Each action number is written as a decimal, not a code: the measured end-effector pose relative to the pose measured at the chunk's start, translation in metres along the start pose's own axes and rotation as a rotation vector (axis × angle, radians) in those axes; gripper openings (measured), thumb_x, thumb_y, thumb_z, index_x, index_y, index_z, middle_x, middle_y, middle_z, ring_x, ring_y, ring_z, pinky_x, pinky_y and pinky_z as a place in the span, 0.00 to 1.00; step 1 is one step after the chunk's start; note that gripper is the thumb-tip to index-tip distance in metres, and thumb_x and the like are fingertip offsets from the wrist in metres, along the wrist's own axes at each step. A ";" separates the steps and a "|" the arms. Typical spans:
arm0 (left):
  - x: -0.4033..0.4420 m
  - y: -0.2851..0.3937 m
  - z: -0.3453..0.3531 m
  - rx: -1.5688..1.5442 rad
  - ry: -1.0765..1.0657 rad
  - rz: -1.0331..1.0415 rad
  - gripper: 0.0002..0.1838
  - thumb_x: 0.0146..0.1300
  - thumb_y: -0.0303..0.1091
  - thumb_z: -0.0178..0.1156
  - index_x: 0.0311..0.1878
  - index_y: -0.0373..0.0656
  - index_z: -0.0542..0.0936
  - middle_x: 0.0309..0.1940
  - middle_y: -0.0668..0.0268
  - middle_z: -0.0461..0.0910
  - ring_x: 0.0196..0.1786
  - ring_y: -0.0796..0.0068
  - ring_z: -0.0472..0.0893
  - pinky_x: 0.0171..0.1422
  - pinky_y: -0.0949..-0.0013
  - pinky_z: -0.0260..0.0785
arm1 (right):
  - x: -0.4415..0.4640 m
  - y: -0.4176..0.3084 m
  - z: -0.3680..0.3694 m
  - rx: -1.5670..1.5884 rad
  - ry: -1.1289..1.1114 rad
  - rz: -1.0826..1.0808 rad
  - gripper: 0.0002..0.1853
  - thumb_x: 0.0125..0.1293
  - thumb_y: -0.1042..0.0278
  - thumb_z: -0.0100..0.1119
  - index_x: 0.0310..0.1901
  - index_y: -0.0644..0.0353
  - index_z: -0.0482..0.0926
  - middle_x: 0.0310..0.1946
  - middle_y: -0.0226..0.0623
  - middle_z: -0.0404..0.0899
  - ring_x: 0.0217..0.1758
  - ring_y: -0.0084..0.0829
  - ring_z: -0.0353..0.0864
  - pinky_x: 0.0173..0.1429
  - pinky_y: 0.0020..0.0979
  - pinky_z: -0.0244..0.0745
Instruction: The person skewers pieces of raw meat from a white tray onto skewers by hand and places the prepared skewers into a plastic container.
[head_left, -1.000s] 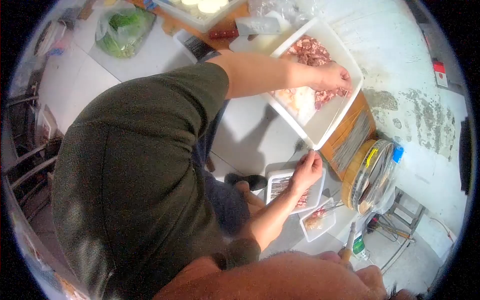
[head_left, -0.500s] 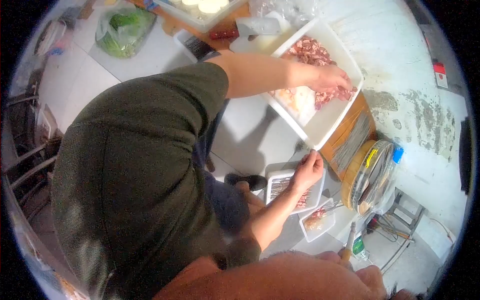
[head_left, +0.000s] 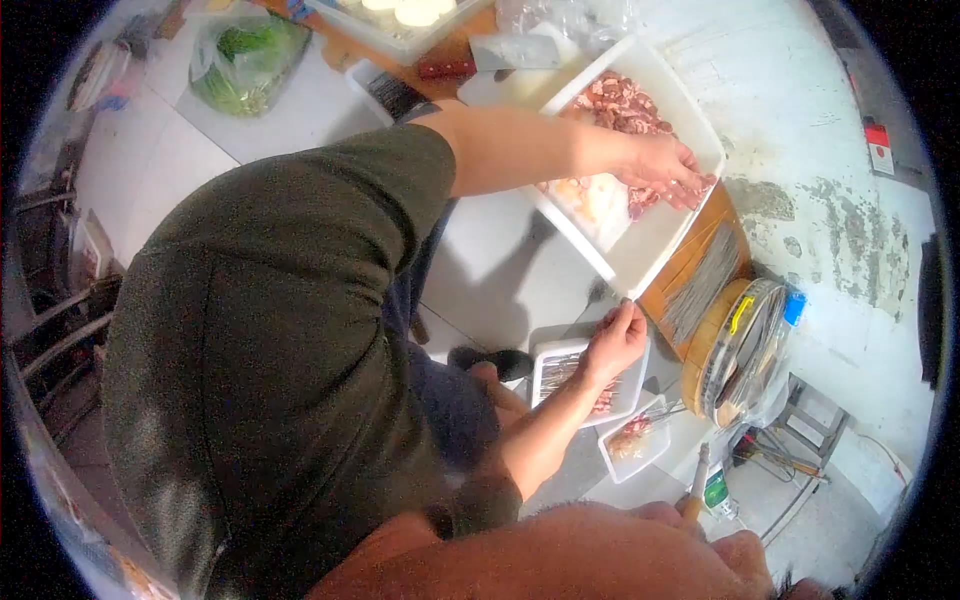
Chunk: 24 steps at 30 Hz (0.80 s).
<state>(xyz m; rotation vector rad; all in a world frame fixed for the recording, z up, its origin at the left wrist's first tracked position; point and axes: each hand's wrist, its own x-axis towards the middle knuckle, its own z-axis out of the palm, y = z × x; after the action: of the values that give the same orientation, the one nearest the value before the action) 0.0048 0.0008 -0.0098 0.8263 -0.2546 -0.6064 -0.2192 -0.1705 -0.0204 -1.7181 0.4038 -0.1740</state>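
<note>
Red and pink meat bits point(head_left: 622, 100) lie in a deep white plastic tray point(head_left: 645, 240), their pile running from 11 to 5 o'clock. The left hand point(head_left: 657, 160) is nearer, right over them, fingers half bent, seeming to pinch some. The right hand point(head_left: 612, 345), near 6 o'clock, has fingers pinched together; I can't tell on what.

One head-worn, wide-angle view looks down from close above the shirt point(head_left: 265, 360) toward the white tub point(head_left: 645, 247).
</note>
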 end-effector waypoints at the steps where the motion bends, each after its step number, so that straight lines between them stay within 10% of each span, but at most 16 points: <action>1: 0.004 -0.001 -0.003 -0.036 -0.026 0.000 0.15 0.62 0.31 0.63 0.48 0.33 0.72 0.44 0.57 0.79 0.46 0.64 0.81 0.48 0.62 0.77 | 0.001 0.001 0.000 -0.006 0.000 -0.009 0.09 0.70 0.69 0.54 0.31 0.64 0.74 0.19 0.25 0.69 0.21 0.15 0.62 0.22 0.18 0.55; 24: 0.002 0.002 0.001 0.231 0.179 0.191 0.11 0.59 0.29 0.66 0.41 0.30 0.80 0.33 0.60 0.82 0.37 0.74 0.81 0.41 0.73 0.74 | 0.002 0.004 0.002 -0.012 0.012 -0.024 0.10 0.70 0.70 0.52 0.30 0.64 0.73 0.19 0.24 0.69 0.22 0.15 0.62 0.24 0.19 0.55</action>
<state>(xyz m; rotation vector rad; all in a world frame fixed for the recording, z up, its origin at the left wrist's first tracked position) 0.0067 0.0002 -0.0072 1.0592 -0.2399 -0.3247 -0.2179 -0.1701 -0.0249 -1.7345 0.3937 -0.1997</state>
